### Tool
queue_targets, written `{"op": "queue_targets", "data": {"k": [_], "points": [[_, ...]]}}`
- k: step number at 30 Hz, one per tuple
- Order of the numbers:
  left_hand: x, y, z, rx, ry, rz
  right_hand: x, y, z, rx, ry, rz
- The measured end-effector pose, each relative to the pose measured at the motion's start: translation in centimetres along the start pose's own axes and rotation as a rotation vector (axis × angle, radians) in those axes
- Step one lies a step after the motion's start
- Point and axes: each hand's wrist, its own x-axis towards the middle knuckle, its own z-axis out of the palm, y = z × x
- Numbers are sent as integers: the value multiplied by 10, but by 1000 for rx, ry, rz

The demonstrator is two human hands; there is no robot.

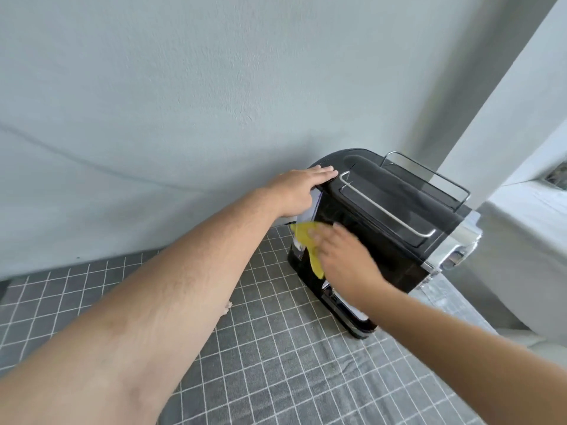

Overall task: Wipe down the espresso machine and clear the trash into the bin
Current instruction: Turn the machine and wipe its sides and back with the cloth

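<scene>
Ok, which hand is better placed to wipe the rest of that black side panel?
The right hand: it presses the yellow cloth against the side of the espresso machine. The left hand rests flat on the top edge, probably steadying it.

One head-worn view looks forward and down, close above the espresso machine [377,228], seemingly facing its side.

A grey table cloth [276,378] with thin white lines that make lots of little squares is spread flat, and it carries everything here. The black espresso machine [383,240] stands right on it, with its foot flat on the squares. A small pale scrap [227,308] lies on the cloth to the left of the machine, well apart from it and nearer to the person.
</scene>
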Motion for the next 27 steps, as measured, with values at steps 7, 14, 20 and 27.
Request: {"op": "queue_targets", "data": {"k": [7, 14, 20, 27], "points": [[0, 4, 1, 2, -6, 2, -28, 28, -40, -56, 147, 93], [0, 2, 3, 9, 15, 23, -129, 17, 5, 17, 141, 243], [-2, 4, 1, 19, 28, 14, -54, 11, -27, -56, 240, 303], [-2, 5, 2, 8, 23, 7, -73, 11, -18, 28, 242, 323]]}}
